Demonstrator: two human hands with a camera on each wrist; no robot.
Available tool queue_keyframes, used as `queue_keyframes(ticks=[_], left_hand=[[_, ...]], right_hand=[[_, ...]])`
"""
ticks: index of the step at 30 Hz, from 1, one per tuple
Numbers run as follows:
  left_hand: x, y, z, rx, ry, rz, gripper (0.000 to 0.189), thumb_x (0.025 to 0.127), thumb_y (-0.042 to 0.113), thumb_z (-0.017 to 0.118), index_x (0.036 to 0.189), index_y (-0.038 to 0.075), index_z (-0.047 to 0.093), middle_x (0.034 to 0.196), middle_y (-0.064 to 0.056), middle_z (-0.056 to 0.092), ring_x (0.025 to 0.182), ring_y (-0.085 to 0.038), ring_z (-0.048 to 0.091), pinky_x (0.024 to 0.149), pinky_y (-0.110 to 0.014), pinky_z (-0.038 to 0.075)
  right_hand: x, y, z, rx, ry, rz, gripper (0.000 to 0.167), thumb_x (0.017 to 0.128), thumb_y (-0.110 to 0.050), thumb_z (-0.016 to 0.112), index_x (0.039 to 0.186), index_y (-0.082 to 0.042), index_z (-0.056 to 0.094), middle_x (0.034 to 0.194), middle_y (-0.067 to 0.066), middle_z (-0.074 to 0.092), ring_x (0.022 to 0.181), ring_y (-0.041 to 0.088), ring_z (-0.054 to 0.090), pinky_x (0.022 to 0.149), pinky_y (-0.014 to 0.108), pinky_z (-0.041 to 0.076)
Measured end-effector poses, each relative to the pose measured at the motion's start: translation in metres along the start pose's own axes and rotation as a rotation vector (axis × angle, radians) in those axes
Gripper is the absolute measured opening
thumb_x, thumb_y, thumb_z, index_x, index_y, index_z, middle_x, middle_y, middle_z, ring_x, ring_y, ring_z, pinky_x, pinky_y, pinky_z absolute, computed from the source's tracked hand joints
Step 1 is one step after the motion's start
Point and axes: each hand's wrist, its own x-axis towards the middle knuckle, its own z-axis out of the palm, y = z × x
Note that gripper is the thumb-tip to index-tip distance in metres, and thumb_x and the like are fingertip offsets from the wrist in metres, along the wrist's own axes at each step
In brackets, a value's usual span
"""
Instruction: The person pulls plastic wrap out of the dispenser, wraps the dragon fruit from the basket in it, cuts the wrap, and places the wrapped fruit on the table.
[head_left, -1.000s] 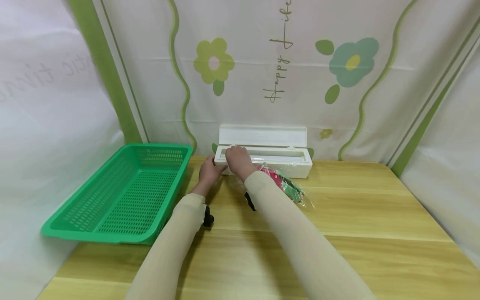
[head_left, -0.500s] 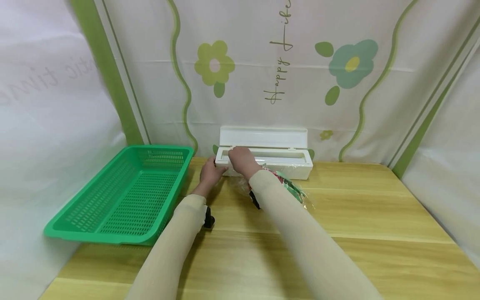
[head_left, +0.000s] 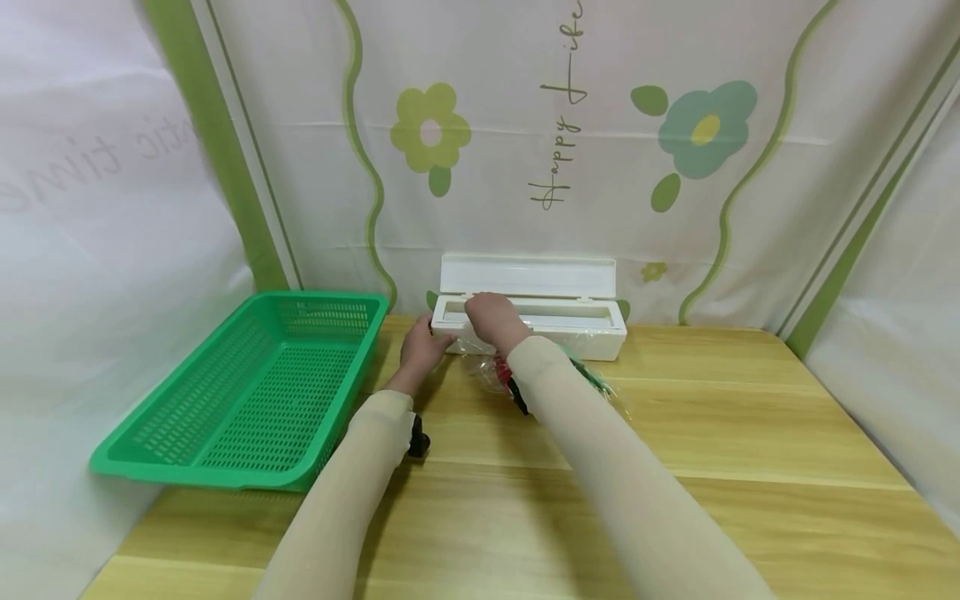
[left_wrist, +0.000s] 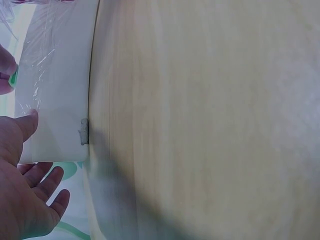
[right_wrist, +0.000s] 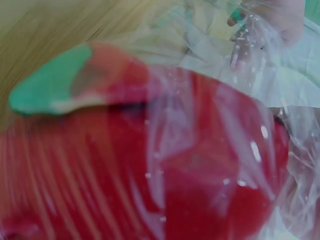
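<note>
Your sleeved left arm (head_left: 337, 500) and right arm (head_left: 622, 475) both stretch forward. Your left hand (head_left: 422, 346) holds its thumb (left_wrist: 29, 124) apart from the fingers (left_wrist: 47, 185); your right hand (head_left: 495, 319) shows its back, with fingers curled.

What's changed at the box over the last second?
The right hand has moved slightly rightward along the white box; the red of the film-wrapped bundle now shows left of that wrist instead of right. Neither hand visibly took or released anything. The left hand at the box's left end, raised lid and green basket stayed put.
</note>
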Motion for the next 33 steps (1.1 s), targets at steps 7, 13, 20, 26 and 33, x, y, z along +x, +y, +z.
queue_keyframes(ticks=[7,13,20,26,33], left_hand=[[-0.001,0.000,0.000,-0.004,0.005,0.007,0.058,0.091,0.027,0.070,0.138,0.003,0.046,0.136,-0.016,0.054,0.124,-0.032,0.049,0.100,-0.046,0.041],[0.001,-0.001,0.001,0.002,0.007,0.002,0.059,0.091,0.028,0.071,0.138,0.004,0.046,0.135,-0.015,0.054,0.124,-0.032,0.050,0.100,-0.045,0.041],[0.002,-0.003,0.000,0.001,0.014,0.007,0.057,0.091,0.027,0.070,0.137,0.003,0.047,0.136,-0.015,0.054,0.124,-0.031,0.050,0.101,-0.044,0.041],[0.002,-0.004,0.000,0.010,0.016,0.008,0.057,0.091,0.027,0.070,0.137,0.003,0.046,0.135,-0.016,0.055,0.123,-0.031,0.050,0.100,-0.044,0.041],[0.001,-0.002,0.000,0.017,0.001,0.001,0.057,0.092,0.028,0.070,0.136,0.002,0.047,0.134,-0.016,0.055,0.124,-0.031,0.050,0.101,-0.044,0.041]], right_hand=[[0.002,0.005,0.001,0.041,-0.006,-0.001,0.013,0.097,-0.005,0.058,0.102,-0.004,0.069,0.100,0.008,0.069,0.091,0.022,0.064,0.082,0.033,0.053],[0.003,0.009,0.002,0.051,-0.005,-0.001,0.013,0.096,-0.008,0.058,0.101,-0.004,0.069,0.098,0.008,0.069,0.088,0.022,0.064,0.079,0.033,0.053],[-0.001,0.015,-0.001,0.102,-0.018,-0.011,0.010,0.092,-0.002,0.060,0.096,-0.004,0.069,0.092,0.007,0.069,0.079,0.020,0.064,0.073,0.031,0.054],[-0.006,0.024,-0.004,0.146,-0.050,-0.004,0.010,0.093,-0.002,0.061,0.088,-0.007,0.068,0.083,0.004,0.066,0.070,0.017,0.059,0.067,0.029,0.052],[-0.009,0.035,-0.001,0.157,-0.046,-0.018,0.030,0.091,0.002,0.058,0.066,-0.012,0.050,0.065,0.001,0.049,0.058,0.015,0.041,0.056,0.029,0.040]])
